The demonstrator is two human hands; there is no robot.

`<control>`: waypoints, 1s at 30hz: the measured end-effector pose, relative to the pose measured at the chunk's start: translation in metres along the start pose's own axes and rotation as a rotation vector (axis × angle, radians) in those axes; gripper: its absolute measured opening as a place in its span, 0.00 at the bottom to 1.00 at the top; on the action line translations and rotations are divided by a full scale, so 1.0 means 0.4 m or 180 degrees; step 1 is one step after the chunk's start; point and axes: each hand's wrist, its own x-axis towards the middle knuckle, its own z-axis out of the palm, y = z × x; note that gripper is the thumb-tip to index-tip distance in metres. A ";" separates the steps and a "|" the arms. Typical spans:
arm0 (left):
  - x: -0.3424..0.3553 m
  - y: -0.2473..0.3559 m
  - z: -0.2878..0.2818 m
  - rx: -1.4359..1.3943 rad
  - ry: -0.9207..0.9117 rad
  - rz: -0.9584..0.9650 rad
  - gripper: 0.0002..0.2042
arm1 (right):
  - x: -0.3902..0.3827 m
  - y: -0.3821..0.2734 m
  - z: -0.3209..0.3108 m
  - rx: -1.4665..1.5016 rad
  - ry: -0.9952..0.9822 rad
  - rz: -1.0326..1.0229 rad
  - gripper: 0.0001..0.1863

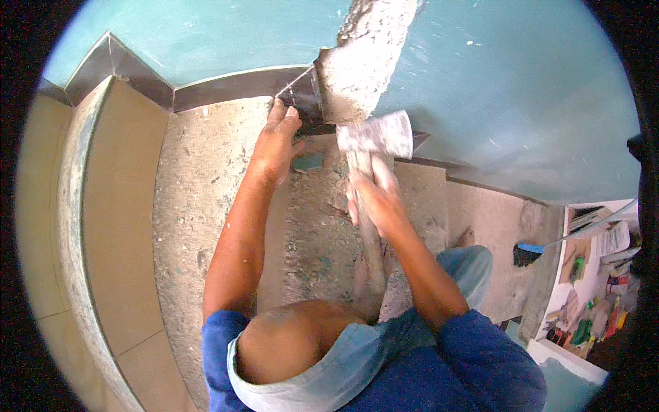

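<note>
My right hand [379, 199] is wrapped around the wooden handle of a hatchet [376, 136]. The hatchet's pale, worn metal head is close to the foot of the wall, just below a strip of bare plaster [364, 62]. My left hand [276, 141] reaches to a dark skirting tile [298, 93] left of that strip. Its fingers are stretched out against the tile's lower edge, with the thumb apart. A white line runs slantwise across the tile. Between my hands, a small greenish fragment [308, 162] lies against the step.
Rough bare concrete steps [206, 158] lie beneath my hands, strewn with debris. On the left are tiled steps [130, 206] with a worn edge. The teal wall [522, 103] rises ahead. At the right are a blue-topped broom [528, 253] and cluttered items [594, 309] lower down.
</note>
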 end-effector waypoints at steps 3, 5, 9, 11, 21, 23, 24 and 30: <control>-0.007 0.007 0.003 -0.0372 -0.0025 -0.0053 0.39 | -0.101 0.059 -0.106 0.0094 0.0244 0.0327 0.13; -0.016 0.017 0.011 -0.0657 0.0133 -0.0241 0.39 | -0.154 0.109 -0.177 0.0218 0.0600 0.0623 0.14; -0.009 0.007 0.031 -0.0490 0.0324 -0.0351 0.39 | -0.221 0.200 -0.311 0.0540 0.1507 0.1095 0.13; 0.010 -0.027 0.046 -0.0412 0.0457 -0.0237 0.39 | -0.244 0.231 -0.372 0.0813 0.1709 0.1484 0.13; 0.038 -0.249 0.252 -0.0348 0.0673 -0.0399 0.36 | -0.243 0.332 -0.480 0.1199 0.1931 0.1413 0.15; 0.046 -0.253 0.263 0.0553 0.0573 -0.0227 0.36 | -0.242 0.352 -0.487 0.1175 0.1967 0.1583 0.15; 0.049 -0.254 0.259 0.0972 0.0611 0.0089 0.36 | -0.246 0.361 -0.490 0.1280 0.1874 0.1497 0.15; -0.007 -0.317 0.237 0.2508 0.0727 0.0666 0.35 | -0.274 0.413 -0.496 0.1235 0.2000 0.1692 0.14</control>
